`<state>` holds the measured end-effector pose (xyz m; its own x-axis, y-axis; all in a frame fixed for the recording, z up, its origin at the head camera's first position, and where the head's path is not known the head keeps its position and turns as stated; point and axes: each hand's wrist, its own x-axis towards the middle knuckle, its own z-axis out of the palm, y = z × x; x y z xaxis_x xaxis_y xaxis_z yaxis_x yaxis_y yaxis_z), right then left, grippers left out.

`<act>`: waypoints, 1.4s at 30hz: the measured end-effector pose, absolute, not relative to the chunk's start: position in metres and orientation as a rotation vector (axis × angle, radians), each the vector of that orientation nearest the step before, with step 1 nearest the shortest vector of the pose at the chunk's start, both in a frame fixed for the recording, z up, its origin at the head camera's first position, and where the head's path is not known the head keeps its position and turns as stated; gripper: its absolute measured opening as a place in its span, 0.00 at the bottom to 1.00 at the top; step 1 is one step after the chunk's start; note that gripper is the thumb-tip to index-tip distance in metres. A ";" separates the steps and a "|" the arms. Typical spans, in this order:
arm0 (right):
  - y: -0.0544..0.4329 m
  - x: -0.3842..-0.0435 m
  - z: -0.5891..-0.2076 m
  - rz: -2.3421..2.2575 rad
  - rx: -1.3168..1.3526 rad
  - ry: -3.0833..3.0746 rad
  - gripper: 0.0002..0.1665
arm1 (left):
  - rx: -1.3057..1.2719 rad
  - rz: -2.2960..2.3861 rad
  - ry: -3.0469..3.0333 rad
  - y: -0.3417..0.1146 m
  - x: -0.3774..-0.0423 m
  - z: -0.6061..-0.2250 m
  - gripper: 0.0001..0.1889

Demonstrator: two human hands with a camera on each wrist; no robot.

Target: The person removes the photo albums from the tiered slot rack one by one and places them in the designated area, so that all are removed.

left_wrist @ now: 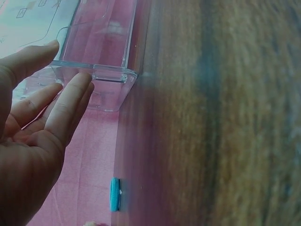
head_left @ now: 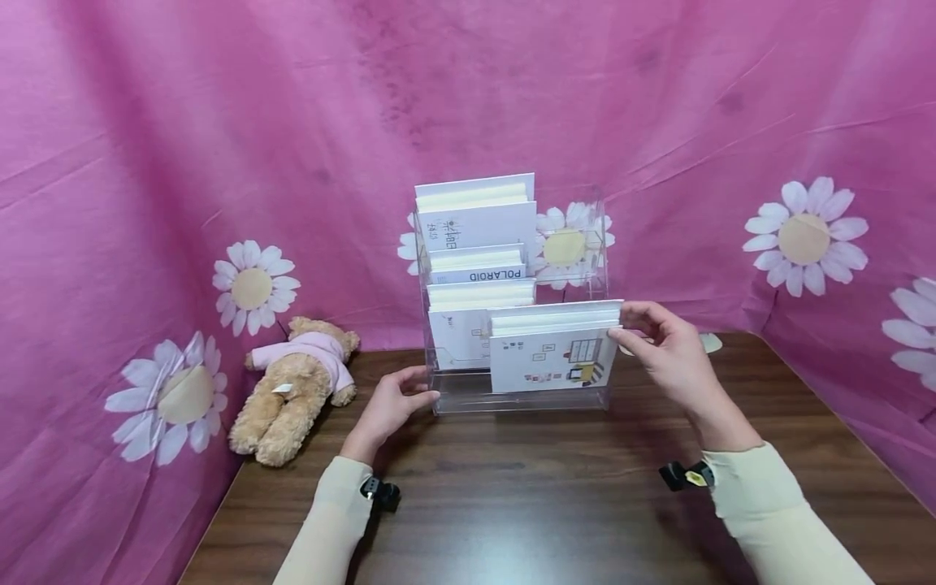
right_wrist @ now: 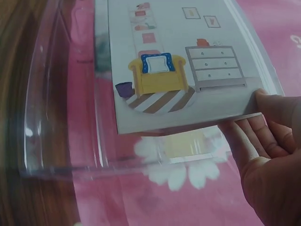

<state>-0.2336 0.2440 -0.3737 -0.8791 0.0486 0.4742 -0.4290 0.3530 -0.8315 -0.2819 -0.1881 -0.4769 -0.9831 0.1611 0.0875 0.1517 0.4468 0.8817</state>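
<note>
A small white book [head_left: 553, 357] has a cover drawn with a yellow armchair and a chest of drawers. My right hand [head_left: 669, 357] pinches its right edge, thumb on the front cover and fingers behind. The book stands at the front tier of a clear tiered rack [head_left: 519, 401], overlapping the book behind it. At the rack's lower left corner is my left hand [head_left: 391, 406], its thumb by the front edge and its straight fingers [left_wrist: 70, 106] along the outer side. More white books [head_left: 478, 223] fill the left half of the upper tiers, one lettered POLAROID [head_left: 478, 275].
A teddy bear [head_left: 292, 390] in a pale pink top lies on the wooden table [head_left: 512, 504] to the left. Pink cloth [head_left: 658, 97] with large daisies hangs behind and at both sides. The rack's right half [head_left: 578, 244] shows the cloth through it.
</note>
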 end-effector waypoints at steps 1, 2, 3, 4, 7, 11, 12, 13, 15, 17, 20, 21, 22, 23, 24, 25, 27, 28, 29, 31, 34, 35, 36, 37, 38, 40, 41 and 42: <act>0.248 -0.233 -0.372 1.533 0.329 -2.202 0.16 | 0.276 1.616 2.670 -0.189 -0.281 -0.477 0.28; 0.253 -0.231 -0.371 1.531 0.326 -2.202 0.16 | 0.268 1.613 2.675 -0.190 -0.281 -0.477 0.28; 0.258 -0.231 -0.370 1.524 0.318 -2.203 0.16 | 0.261 1.609 2.679 -0.190 -0.280 -0.478 0.28; 0.263 -0.230 -0.370 1.522 0.308 -2.202 0.16 | 0.257 1.607 2.682 -0.191 -0.280 -0.478 0.27; 0.282 -0.227 -0.368 1.519 0.271 -2.195 0.18 | 0.261 1.614 2.668 -0.192 -0.279 -0.478 0.27; 0.308 -0.222 -0.366 1.521 0.227 -2.187 0.21 | 0.289 1.626 2.658 -0.192 -0.280 -0.479 0.28; 0.315 -0.221 -0.366 1.518 0.217 -2.189 0.22 | 0.290 1.631 2.654 -0.192 -0.280 -0.480 0.28; 0.321 -0.219 -0.366 1.515 0.206 -2.191 0.22 | 0.292 1.633 2.654 -0.192 -0.280 -0.480 0.28; 0.333 -0.216 -0.365 1.505 0.188 -2.197 0.23 | 0.297 1.636 2.657 -0.192 -0.280 -0.480 0.27; 0.345 -0.212 -0.364 1.482 0.166 -2.211 0.23 | 0.283 1.645 2.651 -0.191 -0.280 -0.480 0.27; 0.361 -0.206 -0.365 1.453 0.133 -2.231 0.23 | 0.276 1.645 2.650 -0.191 -0.280 -0.480 0.27; 0.365 -0.204 -0.365 1.436 0.122 -2.241 0.23 | 0.272 1.646 2.648 -0.190 -0.280 -0.479 0.27; 0.370 -0.202 -0.366 1.425 0.111 -2.251 0.23 | 0.269 1.648 2.643 -0.190 -0.280 -0.478 0.27; 0.374 -0.200 -0.367 1.416 0.101 -2.257 0.24 | 0.271 1.646 2.644 -0.190 -0.280 -0.478 0.27; 0.379 -0.197 -0.368 1.412 0.095 -2.260 0.24 | 0.273 1.645 2.644 -0.190 -0.280 -0.478 0.27; 0.382 -0.195 -0.369 1.403 0.088 -2.261 0.24 | 0.277 1.642 2.647 -0.189 -0.280 -0.478 0.27; 0.390 -0.191 -0.372 1.409 0.075 -2.260 0.24 | 0.283 1.641 2.646 -0.189 -0.280 -0.478 0.27; 0.394 -0.189 -0.374 1.413 0.071 -2.258 0.25 | 0.287 1.639 2.647 -0.189 -0.281 -0.478 0.27; 0.397 -0.187 -0.376 1.414 0.068 -2.259 0.24 | 0.288 1.638 2.647 -0.188 -0.281 -0.478 0.27; 0.404 -0.184 -0.379 1.390 0.036 -2.282 0.24 | 0.291 1.636 2.646 -0.188 -0.281 -0.478 0.28; 0.415 -0.182 -0.383 1.343 0.009 -2.327 0.23 | 0.294 1.638 2.641 -0.189 -0.281 -0.477 0.27; 0.419 -0.181 -0.385 1.325 0.001 -2.342 0.23 | 0.296 1.638 2.640 -0.189 -0.281 -0.477 0.27; 0.423 -0.181 -0.387 1.313 -0.005 -2.351 0.23 | 0.298 1.641 2.639 -0.188 -0.281 -0.476 0.27; 0.426 -0.181 -0.390 1.310 -0.002 -2.354 0.22 | 0.299 1.644 2.638 -0.188 -0.281 -0.476 0.27; 0.430 -0.181 -0.393 1.304 0.001 -2.359 0.23 | 0.298 1.647 2.637 -0.188 -0.281 -0.476 0.27; 0.435 -0.182 -0.399 1.299 0.004 -2.368 0.23 | 0.297 1.646 2.641 -0.188 -0.281 -0.476 0.26; 0.437 -0.182 -0.402 1.300 0.007 -2.372 0.24 | 0.293 1.645 2.641 -0.188 -0.281 -0.477 0.26; 0.439 -0.182 -0.406 1.287 0.010 -2.383 0.24 | 0.289 1.645 2.639 -0.187 -0.281 -0.477 0.26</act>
